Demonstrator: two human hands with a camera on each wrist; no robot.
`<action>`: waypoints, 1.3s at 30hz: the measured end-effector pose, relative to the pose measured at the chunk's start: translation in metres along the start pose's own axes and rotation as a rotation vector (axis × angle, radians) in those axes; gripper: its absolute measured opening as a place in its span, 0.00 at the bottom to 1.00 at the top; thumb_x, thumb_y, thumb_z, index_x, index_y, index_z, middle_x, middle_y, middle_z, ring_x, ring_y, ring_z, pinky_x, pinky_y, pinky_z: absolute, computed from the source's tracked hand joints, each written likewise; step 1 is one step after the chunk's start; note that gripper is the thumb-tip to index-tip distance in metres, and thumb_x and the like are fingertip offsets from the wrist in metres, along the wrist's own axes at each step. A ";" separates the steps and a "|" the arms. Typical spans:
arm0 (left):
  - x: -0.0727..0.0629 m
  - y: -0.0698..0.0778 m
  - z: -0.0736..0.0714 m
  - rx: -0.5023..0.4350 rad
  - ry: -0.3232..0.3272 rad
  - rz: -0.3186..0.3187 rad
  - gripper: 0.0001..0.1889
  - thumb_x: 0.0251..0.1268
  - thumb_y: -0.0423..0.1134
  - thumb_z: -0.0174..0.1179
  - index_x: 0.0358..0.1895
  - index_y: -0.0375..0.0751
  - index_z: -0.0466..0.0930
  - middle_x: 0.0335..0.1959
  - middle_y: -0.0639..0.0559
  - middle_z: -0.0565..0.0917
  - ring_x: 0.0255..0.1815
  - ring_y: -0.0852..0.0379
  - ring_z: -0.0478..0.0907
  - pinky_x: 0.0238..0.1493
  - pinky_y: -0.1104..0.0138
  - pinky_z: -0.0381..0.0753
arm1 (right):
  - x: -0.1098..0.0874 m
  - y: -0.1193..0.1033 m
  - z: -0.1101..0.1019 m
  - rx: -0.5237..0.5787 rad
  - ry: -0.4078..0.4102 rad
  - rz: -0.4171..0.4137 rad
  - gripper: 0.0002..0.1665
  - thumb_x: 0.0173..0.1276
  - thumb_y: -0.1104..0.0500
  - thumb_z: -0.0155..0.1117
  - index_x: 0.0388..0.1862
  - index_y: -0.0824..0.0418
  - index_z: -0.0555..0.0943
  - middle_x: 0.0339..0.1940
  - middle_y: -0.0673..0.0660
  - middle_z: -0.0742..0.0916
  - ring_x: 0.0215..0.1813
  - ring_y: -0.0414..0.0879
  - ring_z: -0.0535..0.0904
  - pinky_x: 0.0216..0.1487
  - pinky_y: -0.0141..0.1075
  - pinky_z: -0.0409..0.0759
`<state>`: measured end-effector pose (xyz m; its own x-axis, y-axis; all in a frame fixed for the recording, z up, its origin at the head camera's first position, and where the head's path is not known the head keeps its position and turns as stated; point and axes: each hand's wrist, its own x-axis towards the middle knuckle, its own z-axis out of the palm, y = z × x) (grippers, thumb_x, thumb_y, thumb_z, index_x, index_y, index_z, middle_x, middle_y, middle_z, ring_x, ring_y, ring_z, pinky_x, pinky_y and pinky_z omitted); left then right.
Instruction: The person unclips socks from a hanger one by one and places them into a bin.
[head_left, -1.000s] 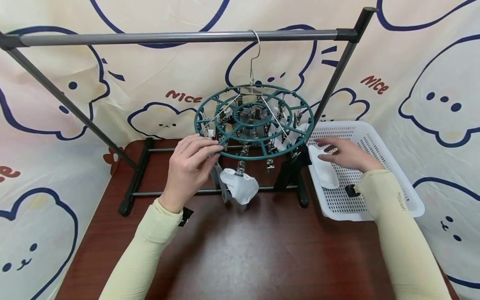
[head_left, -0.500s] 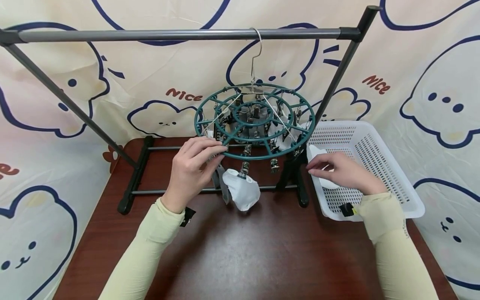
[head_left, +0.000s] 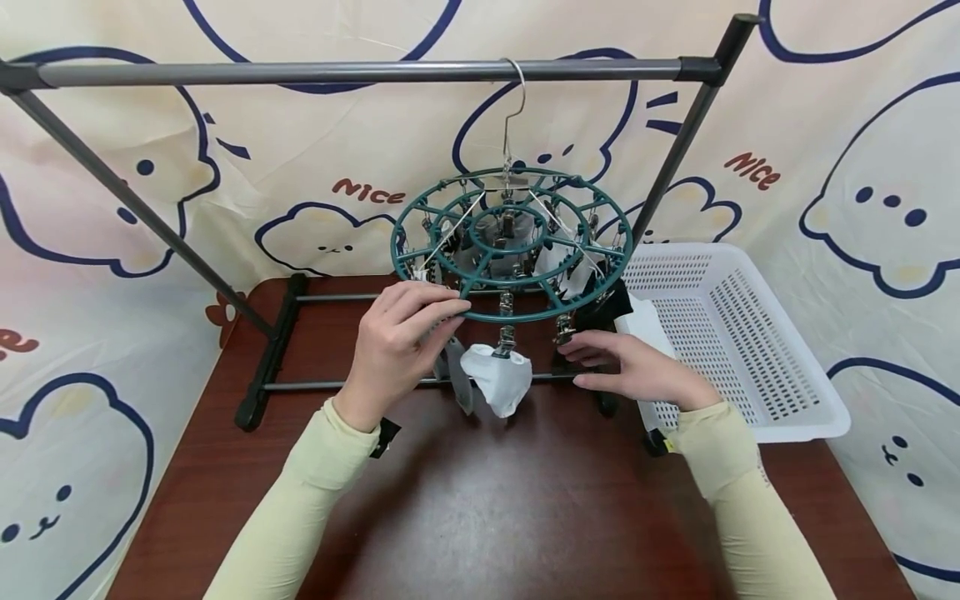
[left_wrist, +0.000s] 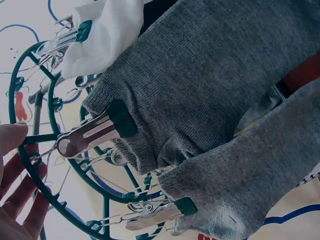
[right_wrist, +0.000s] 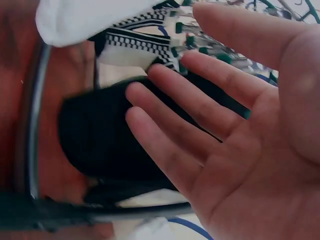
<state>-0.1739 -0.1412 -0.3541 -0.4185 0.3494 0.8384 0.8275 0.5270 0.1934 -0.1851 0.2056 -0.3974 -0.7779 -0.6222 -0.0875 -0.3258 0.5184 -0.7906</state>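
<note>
My left hand (head_left: 408,342) pinches the near rim of a round green clip hanger (head_left: 517,316). The left wrist view has its thumb on one side of the ring and fingers on the other. Close to that hand hang grey socks (left_wrist: 175,85) in metal clips. A white sock (head_left: 498,379) hangs at the front. My right hand (head_left: 630,367) has extended fingers and holds nothing. Its fingertips are beside a bare metal clip (head_left: 564,327); contact cannot be told. Behind that hand hangs a black sock (right_wrist: 110,135), with a striped, chequered sock (right_wrist: 140,42) further off.
The hanger hooks over the bar (head_left: 300,73) of a grey rack standing on a brown table (head_left: 487,517). A white perforated basket (head_left: 806,358) stands at the right. Another white sock (head_left: 647,323) overlaps its left side. A printed cloth (head_left: 315,150) covers the wall behind.
The hanger has turned, its front clips and white sock shifting right, and my left hand has moved right with the rim. My right hand has come left from over the basket to the clip.
</note>
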 end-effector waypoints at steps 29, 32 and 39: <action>0.018 0.024 0.020 0.077 -0.101 0.149 0.12 0.66 0.30 0.70 0.51 0.41 0.90 0.46 0.47 0.90 0.48 0.52 0.86 0.53 0.60 0.86 | 0.040 0.002 0.051 0.167 0.085 0.029 0.17 0.72 0.50 0.71 0.51 0.60 0.84 0.44 0.54 0.87 0.44 0.48 0.79 0.49 0.41 0.79; 0.019 0.024 0.022 0.061 -0.108 0.150 0.13 0.65 0.29 0.70 0.51 0.41 0.90 0.46 0.47 0.90 0.48 0.52 0.86 0.52 0.61 0.87 | 0.039 0.002 0.053 0.196 0.097 0.034 0.16 0.74 0.52 0.69 0.50 0.63 0.84 0.41 0.56 0.88 0.41 0.48 0.81 0.46 0.41 0.81; 0.020 0.024 0.024 0.049 -0.129 0.152 0.12 0.66 0.29 0.69 0.52 0.40 0.90 0.47 0.47 0.90 0.47 0.52 0.86 0.53 0.62 0.87 | 0.035 0.001 0.052 0.229 0.134 0.089 0.19 0.75 0.49 0.68 0.52 0.64 0.85 0.43 0.57 0.90 0.42 0.48 0.83 0.49 0.43 0.81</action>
<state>-0.1718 -0.1026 -0.3447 -0.3371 0.5224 0.7832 0.8668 0.4969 0.0416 -0.1843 0.1538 -0.4325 -0.8674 -0.4887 -0.0941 -0.1343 0.4119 -0.9013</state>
